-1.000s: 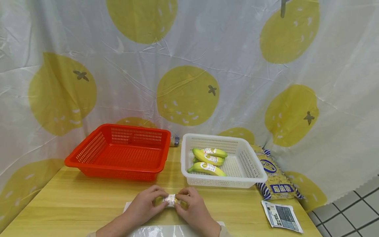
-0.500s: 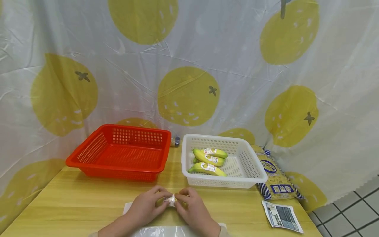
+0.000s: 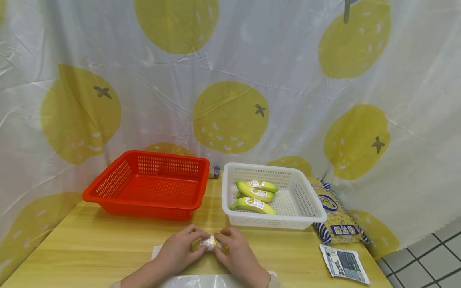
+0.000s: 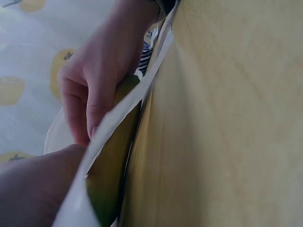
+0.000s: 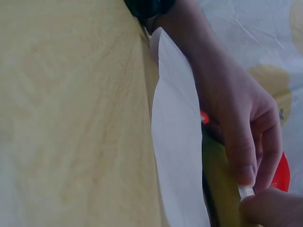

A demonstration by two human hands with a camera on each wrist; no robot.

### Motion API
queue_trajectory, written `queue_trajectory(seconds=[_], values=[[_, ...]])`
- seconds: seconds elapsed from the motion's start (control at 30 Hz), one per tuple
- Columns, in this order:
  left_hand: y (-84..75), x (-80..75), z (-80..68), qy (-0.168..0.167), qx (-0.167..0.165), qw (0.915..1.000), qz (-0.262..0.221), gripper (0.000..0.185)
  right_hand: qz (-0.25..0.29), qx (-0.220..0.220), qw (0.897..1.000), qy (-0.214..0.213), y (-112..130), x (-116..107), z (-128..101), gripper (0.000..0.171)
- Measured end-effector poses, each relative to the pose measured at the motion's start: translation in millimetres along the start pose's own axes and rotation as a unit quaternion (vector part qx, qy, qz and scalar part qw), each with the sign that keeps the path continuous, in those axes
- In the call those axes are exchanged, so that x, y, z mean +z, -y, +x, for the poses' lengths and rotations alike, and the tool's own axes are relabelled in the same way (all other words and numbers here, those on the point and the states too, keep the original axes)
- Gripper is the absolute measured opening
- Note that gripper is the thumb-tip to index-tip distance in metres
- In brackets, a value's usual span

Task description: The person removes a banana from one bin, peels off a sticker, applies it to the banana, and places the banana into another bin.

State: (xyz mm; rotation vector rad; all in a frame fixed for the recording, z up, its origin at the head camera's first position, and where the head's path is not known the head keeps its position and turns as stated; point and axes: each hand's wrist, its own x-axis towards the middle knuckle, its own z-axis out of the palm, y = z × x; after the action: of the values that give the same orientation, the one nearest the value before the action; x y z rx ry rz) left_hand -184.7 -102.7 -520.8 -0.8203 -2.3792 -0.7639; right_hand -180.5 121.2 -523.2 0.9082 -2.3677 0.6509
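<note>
A yellow-green banana [image 3: 196,244] lies crosswise on the table near its front edge, mostly covered by my fingers. Around its middle is a white printed label [image 3: 207,243]. My left hand [image 3: 176,250] grips the banana on the left of the label, its thumb on the near side. From the right, my right hand [image 3: 237,254] holds it the same way, fingertips at the label's edge. In the left wrist view the banana [image 4: 111,172] shows behind a white sheet edge. The right wrist view has my left thumb touching the label [image 5: 246,192].
A red basket [image 3: 144,209] stands at back left. Right of it, a white basket [image 3: 273,221] holds several labelled bananas [image 3: 253,205]. A noodle bag [image 3: 338,218] and a flat packet [image 3: 344,264] lie at right. Glossy white sheets [image 3: 201,282] lie under my forearms.
Both hands keep their grip on the banana in nearly the same place. My right fingertips shift slightly at the label, and the head view drifts a little.
</note>
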Motion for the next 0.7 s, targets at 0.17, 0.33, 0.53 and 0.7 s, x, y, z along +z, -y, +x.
queue_trajectory(seconds=[0.17,0.33,0.53,0.7], values=[[-1.1,0.6,0.8,-0.012,0.001,0.9999,0.009,0.032,-0.038,-0.024,0.999,-0.004,2,0,1,0.037],[-3.1,-3.3,3.5,0.013,-0.015,0.9998,-0.004,0.028,-0.036,-0.018,0.999,0.001,3,-5,2,0.037],[-9.9,-23.7,22.7,0.098,-0.068,0.9928,-0.010,0.026,-0.032,0.021,0.998,0.045,0,-16,0,0.034],[-19.7,-31.2,58.4,0.102,-0.059,0.9871,-0.109,0.038,-0.008,0.058,0.994,0.087,-11,-41,2,0.035]])
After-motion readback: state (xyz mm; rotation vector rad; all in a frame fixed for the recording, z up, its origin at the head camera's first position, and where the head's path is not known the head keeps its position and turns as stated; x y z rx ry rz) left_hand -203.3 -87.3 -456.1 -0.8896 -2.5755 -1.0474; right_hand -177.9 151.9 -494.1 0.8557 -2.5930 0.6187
